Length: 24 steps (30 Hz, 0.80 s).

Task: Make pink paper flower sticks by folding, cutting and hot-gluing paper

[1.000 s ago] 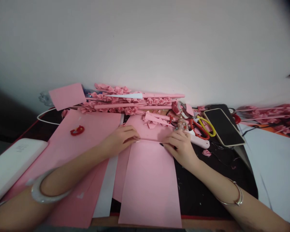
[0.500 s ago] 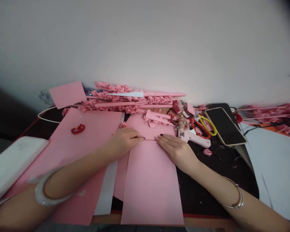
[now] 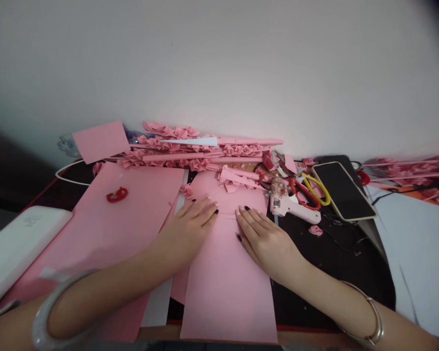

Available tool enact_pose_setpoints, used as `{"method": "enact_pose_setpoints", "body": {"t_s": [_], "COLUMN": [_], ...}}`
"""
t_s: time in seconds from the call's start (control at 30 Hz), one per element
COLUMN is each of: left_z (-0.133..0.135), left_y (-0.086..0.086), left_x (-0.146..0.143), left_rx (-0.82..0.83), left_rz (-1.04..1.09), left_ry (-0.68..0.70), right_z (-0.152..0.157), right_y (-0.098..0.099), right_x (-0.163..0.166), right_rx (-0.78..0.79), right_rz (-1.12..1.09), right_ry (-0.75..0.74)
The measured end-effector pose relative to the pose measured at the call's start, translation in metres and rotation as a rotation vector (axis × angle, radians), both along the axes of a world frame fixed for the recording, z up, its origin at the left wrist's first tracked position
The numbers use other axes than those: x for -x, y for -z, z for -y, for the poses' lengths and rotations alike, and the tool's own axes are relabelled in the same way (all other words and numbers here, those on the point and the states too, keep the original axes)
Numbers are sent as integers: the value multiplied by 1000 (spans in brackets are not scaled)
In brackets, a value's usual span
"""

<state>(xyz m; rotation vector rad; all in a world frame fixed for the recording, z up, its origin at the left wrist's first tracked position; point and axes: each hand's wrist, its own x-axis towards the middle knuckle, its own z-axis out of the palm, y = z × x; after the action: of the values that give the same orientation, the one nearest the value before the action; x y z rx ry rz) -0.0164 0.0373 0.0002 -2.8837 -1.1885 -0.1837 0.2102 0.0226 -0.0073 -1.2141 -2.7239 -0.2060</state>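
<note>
A long pink paper sheet (image 3: 229, 287) lies in the middle, its far edge running between my two hands with what looks like a narrow fold line there. My left hand (image 3: 190, 226) rests palm down on its left side near that edge, fingers extended. On the right side my right hand (image 3: 265, 239) lies flat too, fingers stretched forward and thumb a little apart. Neither hand grasps anything. Beyond the fingertips is another piece of pink paper (image 3: 234, 199). The part of the sheet beneath my palms is hidden.
Pink folded-paper flower stems (image 3: 205, 153) lie along the wall. A pale pink glue gun (image 3: 296, 209), yellow-handled scissors (image 3: 316, 190) and a phone (image 3: 344, 190) are at the right. Larger pink sheets (image 3: 131, 219), a red tool (image 3: 117, 195) and a white box-like object (image 3: 25, 239) occupy the left.
Both hands have flattened from fingers bent at the sheet's far edge to palms down on it, and have drawn slightly toward me.
</note>
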Motion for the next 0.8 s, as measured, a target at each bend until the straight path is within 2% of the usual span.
{"method": "enact_pose_setpoints", "body": {"t_s": [0.13, 0.37, 0.8], "left_z": [12, 15, 17], "left_y": [8, 21, 21], "left_x": [-7, -19, -19], "left_rx": [57, 26, 24], "left_rz": [-7, -24, -9], "left_ry": [-79, 41, 87], "right_z": [4, 3, 3], "right_y": [-1, 4, 3], "right_x": [4, 3, 5], "right_rx": [55, 100, 78], "right_rz": [-10, -6, -5], "right_ry": [28, -20, -28]}}
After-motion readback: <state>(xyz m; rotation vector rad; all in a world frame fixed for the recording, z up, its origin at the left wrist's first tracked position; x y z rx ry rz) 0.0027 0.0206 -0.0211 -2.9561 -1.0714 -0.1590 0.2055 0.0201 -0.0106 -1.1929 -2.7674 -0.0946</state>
